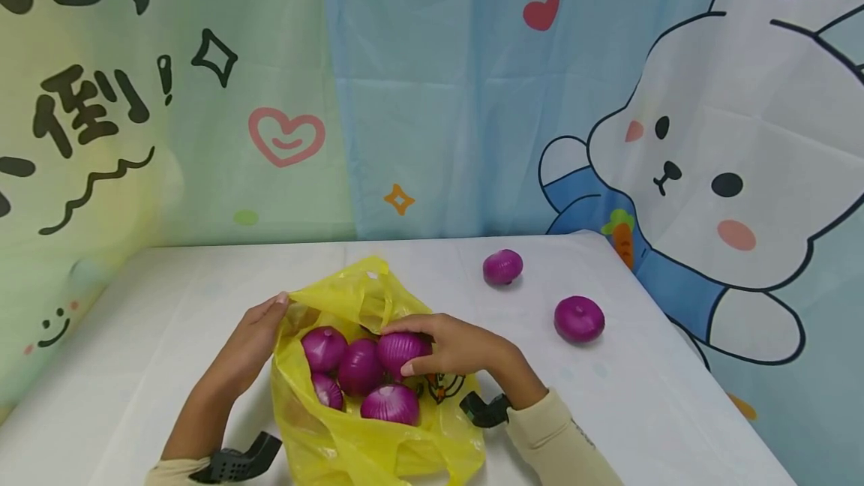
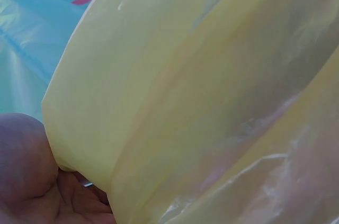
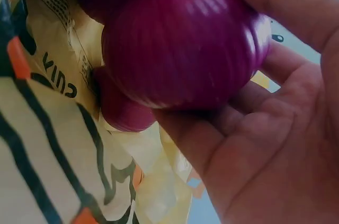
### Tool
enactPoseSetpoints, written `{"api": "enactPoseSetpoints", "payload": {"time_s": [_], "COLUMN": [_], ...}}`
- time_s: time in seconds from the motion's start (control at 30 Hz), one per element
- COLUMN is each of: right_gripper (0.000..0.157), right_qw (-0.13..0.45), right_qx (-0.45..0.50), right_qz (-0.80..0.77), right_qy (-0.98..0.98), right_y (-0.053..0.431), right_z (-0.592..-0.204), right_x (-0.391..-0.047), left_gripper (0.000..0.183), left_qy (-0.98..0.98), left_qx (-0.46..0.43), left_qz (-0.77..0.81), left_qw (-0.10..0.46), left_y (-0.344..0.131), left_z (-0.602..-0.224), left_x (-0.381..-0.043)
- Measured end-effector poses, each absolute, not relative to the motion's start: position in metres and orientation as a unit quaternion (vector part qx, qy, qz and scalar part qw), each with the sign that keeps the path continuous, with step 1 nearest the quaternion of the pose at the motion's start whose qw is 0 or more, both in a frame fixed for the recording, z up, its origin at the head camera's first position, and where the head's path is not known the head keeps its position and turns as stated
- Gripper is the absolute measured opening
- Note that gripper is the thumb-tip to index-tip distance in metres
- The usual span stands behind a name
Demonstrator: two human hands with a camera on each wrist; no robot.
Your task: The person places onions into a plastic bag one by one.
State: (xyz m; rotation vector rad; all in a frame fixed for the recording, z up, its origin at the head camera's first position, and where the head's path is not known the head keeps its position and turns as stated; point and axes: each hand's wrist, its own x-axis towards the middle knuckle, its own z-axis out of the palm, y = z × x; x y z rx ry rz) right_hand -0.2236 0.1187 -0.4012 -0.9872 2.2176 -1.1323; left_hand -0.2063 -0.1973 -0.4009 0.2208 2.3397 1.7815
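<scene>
A yellow plastic bag (image 1: 317,437) lies with its mouth spread on the white table, several purple onions inside it. At the bag's left rim, my left hand (image 1: 253,340) pinches the plastic between thumb and fingers; the left wrist view shows the thin yellow film (image 2: 159,75) at that hand (image 2: 32,176). My right hand (image 1: 459,347) reaches into the opening and grips one onion (image 1: 400,351), fingers over its far side and thumb nearer me. In the right wrist view that onion (image 3: 180,44) fills the grasp, other onions close behind it.
Two more purple onions, one (image 1: 502,267) near the table's back edge and another (image 1: 579,319) closer, sit right of the bag on the white tablecloth (image 1: 540,396). A printed curtain (image 1: 432,96) with a cartoon rabbit hangs behind the table.
</scene>
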Motion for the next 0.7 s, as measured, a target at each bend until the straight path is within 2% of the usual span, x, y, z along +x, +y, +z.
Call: {"api": "enactPoseSetpoints", "payload": {"time_s": [0.33,0.7], "right_gripper": [0.053,0.054], "right_qw": [0.220,0.186], "right_qx": [-0.411,-0.344], "right_qz": [-0.345,-0.324], "right_qy": [0.814,0.861], "right_y": [0.119,0.113], "right_z": [-0.406,-0.416], "right_x": [-0.227,-0.229], "left_gripper": [0.063,0.063], "left_qy": [0.785,0.785], "left_qx": [0.073,0.077], "left_qz": [0.608,0.607], "left_qw": [0.098,0.099], "left_y": [-0.198,-0.196], "left_z": [-0.402,-0.402], "left_x": [-0.206,-0.207]}}
